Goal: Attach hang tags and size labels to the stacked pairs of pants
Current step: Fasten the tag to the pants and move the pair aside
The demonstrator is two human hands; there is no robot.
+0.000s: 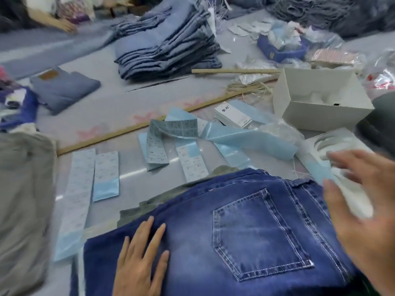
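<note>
A dark blue pair of jeans [245, 231] lies in front of me, back pocket up, over an olive-green garment [154, 201]. My left hand [141, 261] rests flat on the denim with straight fingers. My right hand [363, 210] hovers blurred over the jeans' right edge, fingers spread, holding nothing. Strips of size labels [105, 176] on pale blue backing lie on the table beyond the jeans. A stack of white hang tags [234, 115] sits farther back.
A tall stack of folded blue jeans [166, 43] stands at the back, one folded pair [64, 90] to its left. A white cardboard box [320, 99] sits at right, a blue tray [280, 48] behind it. Grey folded fabric [23, 199] fills the left. Another person's arm [53, 20] is far left.
</note>
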